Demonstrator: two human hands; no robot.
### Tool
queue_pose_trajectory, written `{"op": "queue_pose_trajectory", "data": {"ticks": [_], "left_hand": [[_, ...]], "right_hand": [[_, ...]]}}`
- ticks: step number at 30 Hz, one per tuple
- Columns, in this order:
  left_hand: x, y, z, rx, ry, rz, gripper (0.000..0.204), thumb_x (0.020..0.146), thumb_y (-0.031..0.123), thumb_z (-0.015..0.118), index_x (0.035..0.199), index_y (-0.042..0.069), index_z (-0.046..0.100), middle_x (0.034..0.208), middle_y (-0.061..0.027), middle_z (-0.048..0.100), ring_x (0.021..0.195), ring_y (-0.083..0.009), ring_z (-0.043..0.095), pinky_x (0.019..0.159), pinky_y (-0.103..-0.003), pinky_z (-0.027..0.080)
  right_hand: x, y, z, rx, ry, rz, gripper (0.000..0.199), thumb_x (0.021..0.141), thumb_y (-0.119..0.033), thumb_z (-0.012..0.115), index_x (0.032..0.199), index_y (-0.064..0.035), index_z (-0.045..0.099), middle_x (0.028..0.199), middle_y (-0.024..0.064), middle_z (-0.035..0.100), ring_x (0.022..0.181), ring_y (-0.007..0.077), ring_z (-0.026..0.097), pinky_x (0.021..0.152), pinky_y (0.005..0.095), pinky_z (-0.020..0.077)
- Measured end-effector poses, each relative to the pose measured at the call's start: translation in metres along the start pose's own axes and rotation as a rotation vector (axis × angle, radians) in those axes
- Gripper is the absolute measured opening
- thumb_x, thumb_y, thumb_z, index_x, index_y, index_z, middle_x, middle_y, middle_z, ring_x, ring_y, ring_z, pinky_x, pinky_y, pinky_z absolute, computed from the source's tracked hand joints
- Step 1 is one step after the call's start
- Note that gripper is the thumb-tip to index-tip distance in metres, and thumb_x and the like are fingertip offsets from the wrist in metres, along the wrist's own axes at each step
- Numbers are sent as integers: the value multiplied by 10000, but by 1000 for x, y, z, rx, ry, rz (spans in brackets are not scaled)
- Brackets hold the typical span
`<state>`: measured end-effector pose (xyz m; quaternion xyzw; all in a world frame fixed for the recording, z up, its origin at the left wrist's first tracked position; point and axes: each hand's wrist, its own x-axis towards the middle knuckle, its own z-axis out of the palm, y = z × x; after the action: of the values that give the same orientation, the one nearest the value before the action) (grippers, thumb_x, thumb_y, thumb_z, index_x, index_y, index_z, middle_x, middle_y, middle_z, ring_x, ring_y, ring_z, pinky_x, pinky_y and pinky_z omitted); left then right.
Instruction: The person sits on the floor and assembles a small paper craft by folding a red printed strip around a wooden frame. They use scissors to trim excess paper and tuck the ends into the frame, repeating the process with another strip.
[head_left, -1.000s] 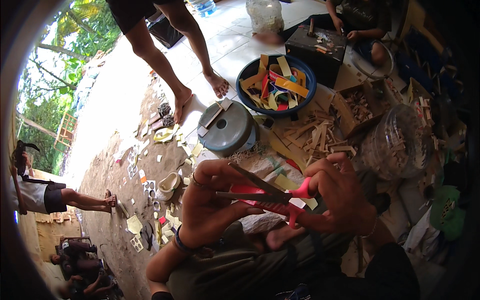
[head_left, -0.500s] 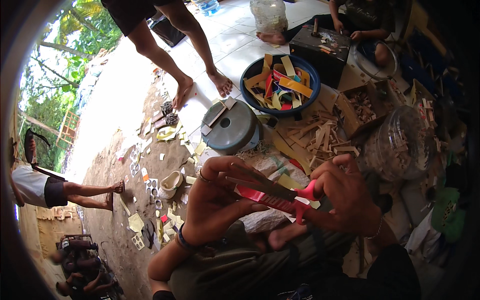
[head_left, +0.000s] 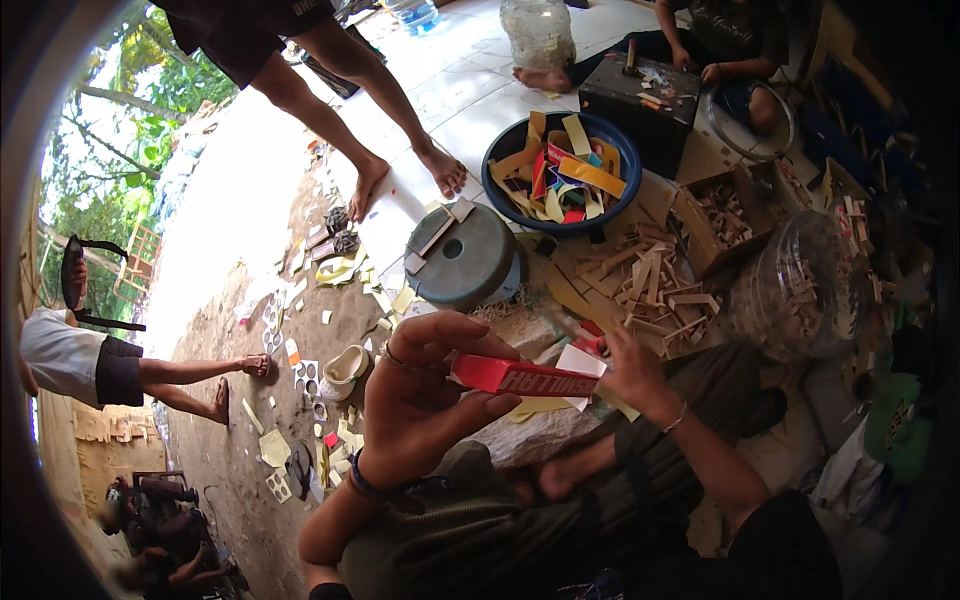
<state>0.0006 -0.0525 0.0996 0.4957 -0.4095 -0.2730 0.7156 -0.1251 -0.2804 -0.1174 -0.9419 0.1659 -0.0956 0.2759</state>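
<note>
My left hand (head_left: 420, 400) pinches a red strip of folded card (head_left: 515, 378) with pale lettering, held up over my lap between thumb and fingers. A white flap (head_left: 578, 362) shows at the strip's right end. Just beyond that end, my right hand (head_left: 638, 372) is closed round the red-pink handles of a pair of scissors (head_left: 590, 343). Their blades point up and left, blurred, behind the strip and apart from it as far as I can see. Below the strip is a whitish sack (head_left: 525, 440) in front of my crossed legs.
Ahead stands an upturned grey-green bucket (head_left: 460, 265) with small wooden pieces on top. Behind it, a blue basin (head_left: 625, 200) holds coloured card strips. Wooden sticks (head_left: 650, 275) lie in a heap at right, beside a clear plastic tub (head_left: 800, 290). A person's bare feet (head_left: 440, 172) stand beyond the bucket.
The scissors have come off the red strip and moved behind it with my right hand. The strip has turned, showing its lettering. At far left a person has stepped to the right.
</note>
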Motion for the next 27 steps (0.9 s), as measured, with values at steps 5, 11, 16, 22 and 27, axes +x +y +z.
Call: {"op": "queue_pose_trajectory", "data": {"ticks": [5, 11, 16, 22, 27], "left_hand": [[-2, 4, 2, 121, 5, 91, 558, 860, -150, 697, 1351, -35, 458, 1253, -178, 600, 1212, -282, 645, 1049, -411, 535], [4, 6, -1, 249, -109, 185, 597, 821, -169, 691, 1356, -34, 462, 1259, -192, 555, 1195, -287, 655, 1036, -409, 534], [1, 16, 6, 362, -100, 173, 649, 788, -150, 735, 1365, -14, 471, 1249, -186, 585, 1175, -279, 658, 1007, -395, 545], [1, 26, -1, 700, -225, 211, 728, 747, -115, 772, 1379, 21, 436, 1192, -195, 571, 1062, -325, 707, 904, -438, 612], [0, 24, 1, 718, -241, 221, 802, 723, -130, 794, 1412, 42, 421, 1176, -188, 583, 1069, -331, 713, 843, -409, 635]], "right_hand": [[-47, 25, 93, -200, -93, -66, 419, 800, -307, 800, 1051, -28, 615, 1114, 150, 586, 876, 347, 666, 853, 491, 496], [-57, 29, 104, -295, -228, -64, 592, 835, -357, 762, 1236, 44, 591, 1330, 198, 550, 896, 289, 705, 923, 503, 472], [-56, 28, 93, -249, -380, -32, 652, 841, -407, 763, 1261, 55, 576, 1398, 209, 515, 892, 321, 708, 938, 513, 489], [-32, 21, 48, -70, -344, -42, 488, 870, -382, 765, 1164, -7, 660, 1335, 182, 577, 952, 338, 695, 907, 475, 510], [-2, -33, -44, 462, 236, -64, 265, 885, -206, 781, 1104, -78, 707, 1123, 100, 683, 958, 316, 678, 865, 411, 513]]}}
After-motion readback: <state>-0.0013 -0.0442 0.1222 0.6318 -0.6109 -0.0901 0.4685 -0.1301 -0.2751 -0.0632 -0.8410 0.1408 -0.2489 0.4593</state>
